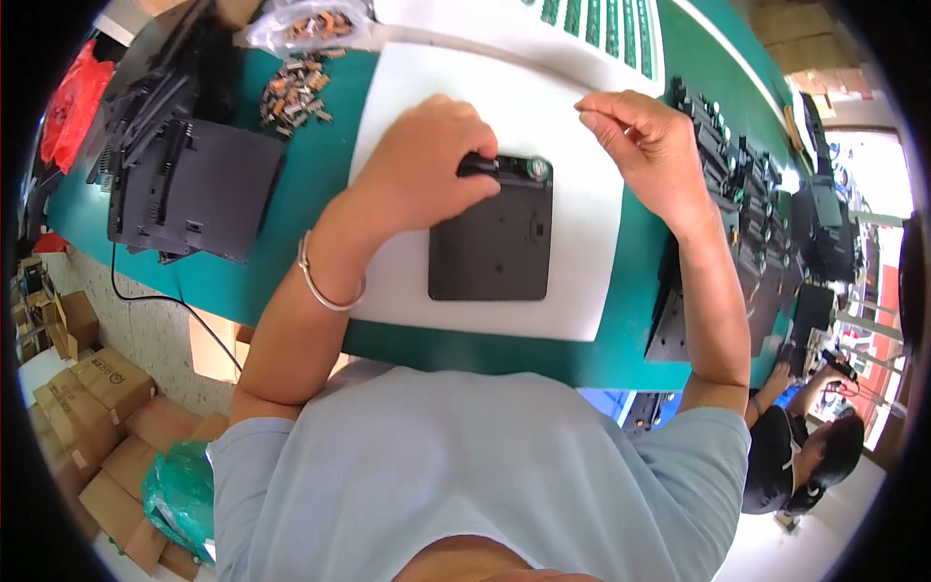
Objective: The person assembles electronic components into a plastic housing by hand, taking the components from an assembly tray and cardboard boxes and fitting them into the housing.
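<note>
The black panel's (493,257) far end is grasped by the nearer left hand (427,160), left of the right hand's (661,155) pinched fingertips (588,117), any contents indiscernible.

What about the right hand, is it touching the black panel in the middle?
No, the right hand is to the right of the black panel, with white sheet visible between them.

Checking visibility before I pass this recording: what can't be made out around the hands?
- Head view: black panel's upper left corner, covered by the left hand.
- Head view: anything between the right hand's fingertips, too small to tell.
- Head view: white tray's far end, cut off by the top edge.
</note>
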### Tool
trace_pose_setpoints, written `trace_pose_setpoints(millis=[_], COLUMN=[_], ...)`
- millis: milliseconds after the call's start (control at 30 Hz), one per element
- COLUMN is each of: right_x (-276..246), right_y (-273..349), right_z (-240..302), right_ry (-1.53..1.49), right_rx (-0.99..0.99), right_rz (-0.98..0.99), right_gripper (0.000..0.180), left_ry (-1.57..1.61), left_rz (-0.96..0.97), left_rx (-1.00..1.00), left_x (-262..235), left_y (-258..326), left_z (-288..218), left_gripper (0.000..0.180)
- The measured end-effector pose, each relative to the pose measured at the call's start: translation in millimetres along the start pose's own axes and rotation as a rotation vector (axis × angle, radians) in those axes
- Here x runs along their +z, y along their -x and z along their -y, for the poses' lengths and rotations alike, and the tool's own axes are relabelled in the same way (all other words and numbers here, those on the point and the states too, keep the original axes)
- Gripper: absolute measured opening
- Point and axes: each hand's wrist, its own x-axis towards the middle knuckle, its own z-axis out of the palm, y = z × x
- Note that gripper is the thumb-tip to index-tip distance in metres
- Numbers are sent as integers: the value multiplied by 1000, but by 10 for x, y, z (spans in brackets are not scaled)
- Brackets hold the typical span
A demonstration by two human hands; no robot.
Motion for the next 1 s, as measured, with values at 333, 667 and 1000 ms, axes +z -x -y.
trace_pose_setpoints(millis=[333,667,1000], right_x=[782,1524,1564], right_y=[-812,-1376,-1371], right_z=[529,1026,661], right_ry=[-2,387,110], right_rx=[-174,-108,-134], right_rz=[275,644,630], right_gripper=[13,17,13], left_ry=[71,41,17], left_rz=[-53,56,87], left_rx=[-52,-107,-113], left_x=[118,34,24], left_y=[28,46,25], left_z=[-29,-58,-91], left_gripper=[21,41,31])
